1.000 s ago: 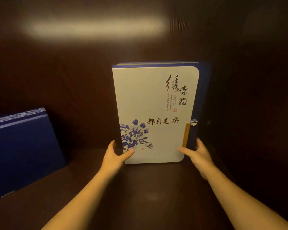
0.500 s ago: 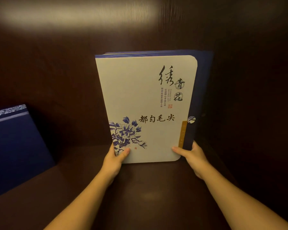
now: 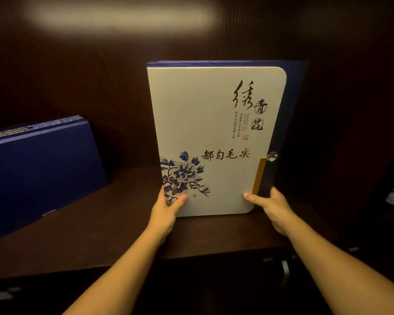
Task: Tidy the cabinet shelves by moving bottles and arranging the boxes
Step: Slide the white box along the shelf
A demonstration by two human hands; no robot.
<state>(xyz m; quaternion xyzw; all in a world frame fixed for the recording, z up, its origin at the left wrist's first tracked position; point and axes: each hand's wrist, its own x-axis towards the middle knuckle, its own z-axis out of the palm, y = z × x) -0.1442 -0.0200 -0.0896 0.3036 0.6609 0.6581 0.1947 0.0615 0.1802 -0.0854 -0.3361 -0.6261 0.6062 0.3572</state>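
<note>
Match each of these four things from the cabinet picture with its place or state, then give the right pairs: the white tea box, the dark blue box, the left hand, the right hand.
Things:
1. white tea box
2. dark blue box
3. left hand
4. right hand

Places or states:
A. grips the white box's lower right corner
B. stands upright on the shelf
C. leans at the far left
D. thumb on the blue flower print

Pairs: 1-B, 2-C, 3-D, 4-A

Both bare forearms stretched forward, left hand grip with thumb pressed in front, right hand grip mirrored opposite, thumb forward, fingers curled behind
</note>
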